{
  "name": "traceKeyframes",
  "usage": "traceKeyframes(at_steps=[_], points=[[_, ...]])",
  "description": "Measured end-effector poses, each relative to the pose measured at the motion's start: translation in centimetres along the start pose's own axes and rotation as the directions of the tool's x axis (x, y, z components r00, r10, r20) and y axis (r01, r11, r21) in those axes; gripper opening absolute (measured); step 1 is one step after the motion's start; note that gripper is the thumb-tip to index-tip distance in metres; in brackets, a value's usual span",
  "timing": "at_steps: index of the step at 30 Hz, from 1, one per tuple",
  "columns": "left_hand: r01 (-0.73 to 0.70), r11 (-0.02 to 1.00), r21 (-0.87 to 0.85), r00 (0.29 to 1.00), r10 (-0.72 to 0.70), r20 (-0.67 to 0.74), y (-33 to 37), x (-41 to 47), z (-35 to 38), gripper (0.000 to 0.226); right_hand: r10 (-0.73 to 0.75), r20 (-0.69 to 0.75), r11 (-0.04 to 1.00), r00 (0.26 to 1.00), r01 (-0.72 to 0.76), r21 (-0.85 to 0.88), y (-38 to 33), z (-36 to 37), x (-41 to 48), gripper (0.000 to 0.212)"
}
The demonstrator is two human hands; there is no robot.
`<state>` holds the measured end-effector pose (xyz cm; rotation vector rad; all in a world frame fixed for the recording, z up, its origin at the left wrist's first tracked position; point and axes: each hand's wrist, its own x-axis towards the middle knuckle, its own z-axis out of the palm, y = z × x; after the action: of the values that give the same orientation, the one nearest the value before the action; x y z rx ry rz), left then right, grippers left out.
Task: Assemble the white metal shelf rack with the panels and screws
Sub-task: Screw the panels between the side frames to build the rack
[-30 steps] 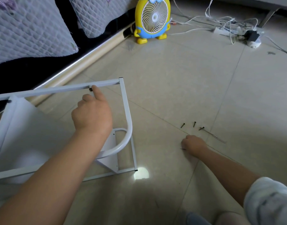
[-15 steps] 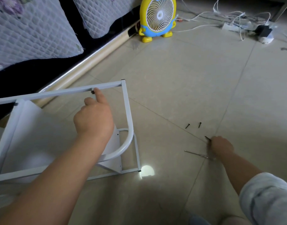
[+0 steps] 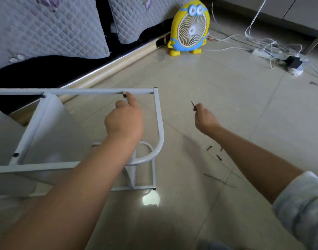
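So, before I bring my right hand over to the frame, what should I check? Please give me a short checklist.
1. Left hand has its fingertip on the black screw in the top rail of the white frame: ok.
2. Right hand pinches a thin dark piece: ok; screw or tool, cannot tell.
3. Black screw sits straight in its hole: cannot tell.
4. Spare screws lie on the floor: ok.

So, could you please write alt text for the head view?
A left hand presses a fingertip against a black screw in a white rack frame; the right hand pinches a thin dark item; loose screws lie nearby.
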<state>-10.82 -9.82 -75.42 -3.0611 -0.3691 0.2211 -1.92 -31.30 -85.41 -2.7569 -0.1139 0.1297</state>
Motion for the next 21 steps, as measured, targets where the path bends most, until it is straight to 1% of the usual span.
traceKeyframes(at_steps=[2,4,6,7,8,9,10,11,12,13,14,15,16,17,18,19,20,21], points=[[-0.005,0.999,-0.038,1.000,0.005,-0.004,-0.1,-0.1,-0.1,0.068,-0.169,-0.094,0.983,0.981,0.175,0.063,-3.9,-1.4,0.7,0.040],[-0.013,0.997,-0.079,1.000,0.013,-0.007,-0.3,-0.2,-0.2,0.069,-0.295,-0.221,0.925,0.930,0.336,0.176,-7.7,-3.5,0.8,0.050],[-0.021,0.993,-0.118,1.000,0.019,-0.023,-0.3,-0.4,-0.4,0.071,-0.340,-0.329,0.858,0.881,0.434,0.276,-10.7,-5.7,1.1,0.046],[-0.023,0.991,-0.134,0.999,0.018,-0.034,-0.4,-0.6,-0.5,0.071,-0.320,-0.365,0.834,0.874,0.443,0.329,-12.1,-6.7,1.4,0.042],[-0.020,0.988,-0.153,0.999,0.013,-0.047,-0.4,-0.7,-0.5,0.071,-0.263,-0.380,0.807,0.887,0.418,0.418,-13.3,-7.5,1.9,0.038],[-0.014,0.985,-0.173,0.998,0.004,-0.058,-0.4,-0.9,-0.5,0.070,-0.171,-0.363,0.750,0.916,0.360,0.555,-14.5,-8.2,2.5,0.035],[-0.008,0.981,-0.196,0.998,-0.005,-0.067,-0.4,-0.9,-0.5,0.068,-0.085,-0.313,0.642,0.946,0.292,0.709,-15.7,-8.9,2.8,0.033],[-0.001,0.976,-0.220,0.997,-0.015,-0.071,-0.5,-1.0,-0.5,0.065,-0.025,-0.250,0.494,0.968,0.230,0.838,-16.7,-9.3,3.0,0.035],[0.005,0.970,-0.245,0.997,-0.022,-0.068,-0.6,-1.0,-0.5,0.061,0.009,-0.203,0.335,0.979,0.188,0.923,-17.4,-9.6,3.0,0.037],[0.011,0.961,-0.275,0.998,-0.029,-0.062,-0.8,-1.0,-0.6,0.059,0.039,-0.181,0.234,0.983,0.167,0.958,-17.9,-9.5,2.8,0.038],[0.018,0.950,-0.313,0.998,-0.038,-0.057,-1.0,-1.1,-0.7,0.056,0.066,-0.185,0.209,0.980,0.168,0.963,-18.1,-9.0,2.5,0.035],[0.024,0.935,-0.353,0.997,-0.047,-0.057,-1.1,-1.1,-0.9,0.053,0.091,-0.224,0.286,0.970,0.190,0.939,-17.9,-8.3,2.1,0.029],[0.025,0.922,-0.386,0.997,-0.054,-0.062,-1.3,-1.3,-0.9,0.048,0.090,-0.277,0.427,0.957,0.214,0.879,-17.5,-7.3,1.7,0.022],[0.021,0.913,-0.408,0.996,-0.056,-0.073,-1.5,-1.4,-0.9,0.043,0.055,-0.316,0.577,0.947,0.228,0.785,-17.0,-6.4,1.1,0.019],[0.015,0.907,-0.421,0.995,-0.056,-0.085,-1.7,-1.5,-0.8,0.039,0.009,-0.322,0.672,0.947,0.232,0.703,-16.7,-5.6,0.6,0.022],[0.015,0.901,-0.434,0.994,-0.060,-0.090,-2.0,-1.5,-0.7,0.036,-0.022,-0.301,0.706,0.953,0.228,0.670,-16.6,-5.1,0.2,0.028],[0.019,0.892,-0.453,0.994,-0.066,-0.088,-2.3,-1.5,-0.6,0.034,-0.032,-0.278,0.706,0.960,0.218,0.674,-16.6,-4.8,-0.1,0.032],[0.022,0.880,-0.474,0.994,-0.071,-0.086,-2.5,-1.5,-0.6,0.031,-0.012,-0.272,0.703,0.962,0.201,0.682,-16.6,-4.7,-0.2,0.030]])
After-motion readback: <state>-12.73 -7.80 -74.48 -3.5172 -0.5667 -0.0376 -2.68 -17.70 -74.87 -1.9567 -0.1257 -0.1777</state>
